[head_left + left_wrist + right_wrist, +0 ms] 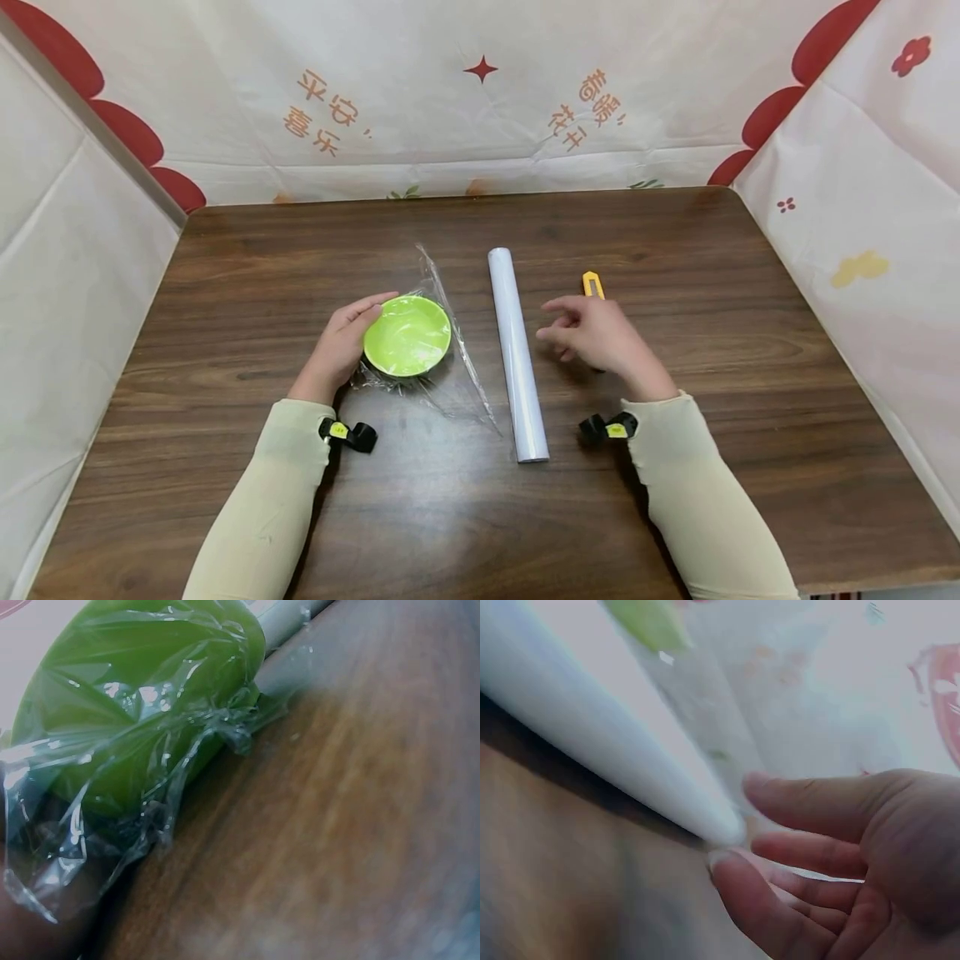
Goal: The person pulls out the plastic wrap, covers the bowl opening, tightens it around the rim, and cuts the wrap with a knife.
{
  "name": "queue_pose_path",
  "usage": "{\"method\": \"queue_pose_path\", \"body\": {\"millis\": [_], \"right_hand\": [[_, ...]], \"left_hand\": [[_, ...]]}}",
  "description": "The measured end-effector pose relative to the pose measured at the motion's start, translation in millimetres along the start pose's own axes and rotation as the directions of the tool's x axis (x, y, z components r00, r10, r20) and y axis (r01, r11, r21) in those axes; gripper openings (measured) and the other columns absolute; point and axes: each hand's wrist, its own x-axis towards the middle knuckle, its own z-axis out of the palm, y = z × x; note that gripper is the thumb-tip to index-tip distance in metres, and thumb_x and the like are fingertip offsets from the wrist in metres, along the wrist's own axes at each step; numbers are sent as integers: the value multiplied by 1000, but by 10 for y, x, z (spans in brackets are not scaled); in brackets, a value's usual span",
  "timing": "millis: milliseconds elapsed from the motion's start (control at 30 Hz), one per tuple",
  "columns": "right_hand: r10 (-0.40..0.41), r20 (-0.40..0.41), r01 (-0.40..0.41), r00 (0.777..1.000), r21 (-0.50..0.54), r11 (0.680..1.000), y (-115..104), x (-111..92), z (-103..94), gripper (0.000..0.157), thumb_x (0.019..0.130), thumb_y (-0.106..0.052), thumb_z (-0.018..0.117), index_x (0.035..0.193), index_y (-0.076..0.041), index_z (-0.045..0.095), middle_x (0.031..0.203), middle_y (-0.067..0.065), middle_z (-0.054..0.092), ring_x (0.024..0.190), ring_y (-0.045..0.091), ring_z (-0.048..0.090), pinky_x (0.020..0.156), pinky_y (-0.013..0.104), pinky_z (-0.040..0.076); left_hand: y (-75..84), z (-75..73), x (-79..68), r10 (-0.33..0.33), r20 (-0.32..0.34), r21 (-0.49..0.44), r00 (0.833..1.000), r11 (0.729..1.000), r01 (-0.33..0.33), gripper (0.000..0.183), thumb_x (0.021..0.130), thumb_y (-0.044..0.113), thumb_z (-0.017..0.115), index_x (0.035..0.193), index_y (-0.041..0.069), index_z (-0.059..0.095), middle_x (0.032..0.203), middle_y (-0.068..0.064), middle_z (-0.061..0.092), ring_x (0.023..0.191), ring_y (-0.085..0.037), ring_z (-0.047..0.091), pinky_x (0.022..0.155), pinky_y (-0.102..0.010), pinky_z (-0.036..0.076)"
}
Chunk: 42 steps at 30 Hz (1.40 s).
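Note:
A light-green bowl stands left of the table's middle with clear plastic film stretched across its top. Loose film edges crumple below its rim and trail off to the right. My left hand holds the bowl's left side, thumb at the rim; its other fingers are partly hidden. My right hand hovers between a white film roll and a yellow utility knife. In the right wrist view, thumb and fingers are apart and loosely bent, with nothing between them. The right hand hides the knife's lower part.
The dark wooden table has white printed cloth hanging behind it and along both sides. The roll lies lengthwise between the two hands. Both wrists wear small black cameras, the right one near the roll's lower end.

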Motion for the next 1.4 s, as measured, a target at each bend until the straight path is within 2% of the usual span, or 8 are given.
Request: {"method": "queue_pose_path", "body": {"millis": [100, 200, 400, 633, 1033, 1400], "right_hand": [[9, 56, -12, 998, 61, 998, -79, 41, 182, 54, 90, -31, 69, 138, -13, 51, 106, 10, 68, 64, 18, 68, 61, 34, 58], [13, 64, -18, 998, 79, 997, -123, 64, 303, 60, 89, -30, 70, 142, -13, 47, 113, 12, 65, 64, 17, 67, 61, 32, 58], [30, 58, -36, 998, 112, 993, -141, 85, 373, 66, 87, -25, 73, 145, -16, 43, 114, 12, 64, 66, 17, 68, 62, 31, 58], [19, 75, -34, 997, 217, 976, -61, 85, 324, 65, 87, -17, 72, 145, -14, 43, 114, 17, 63, 75, 19, 68, 65, 33, 59], [81, 28, -85, 996, 180, 980, 190, 31, -62, 62, 90, -17, 68, 146, -14, 42, 117, 17, 60, 84, 22, 67, 69, 36, 60], [117, 26, -119, 993, 153, 981, 312, 37, -105, 60, 90, -16, 67, 145, -10, 42, 118, 19, 59, 84, 22, 66, 69, 34, 60]], "left_hand": [[-11, 1, 0, 4, 6, 2, 1000, 1000, -4, 42, 105, 26, 42, 139, 4, 50, 142, -18, 51, 109, -3, 59, 87, -18, 52], [-13, 3, 2, 5, 5, -10, 1000, 1000, -5, 41, 105, 24, 42, 139, 3, 50, 141, -19, 51, 107, -4, 61, 86, -18, 53], [4, -3, 5, 9, 10, -24, 1000, 1000, -8, 41, 105, 21, 41, 139, 1, 50, 140, -19, 51, 105, -4, 61, 84, -19, 54], [13, -8, -12, 4, 13, -35, 1000, 999, -4, 40, 105, 20, 40, 139, 2, 50, 140, -19, 51, 104, -4, 62, 84, -19, 54], [21, -2, -4, 7, 17, -41, 1000, 999, -6, 40, 105, 20, 39, 139, 2, 50, 138, -21, 52, 99, -4, 64, 82, -20, 55], [33, -9, -7, -4, 18, -42, 1000, 999, 5, 40, 105, 21, 40, 139, 2, 50, 141, -19, 51, 100, -4, 63, 81, -20, 55]]}}
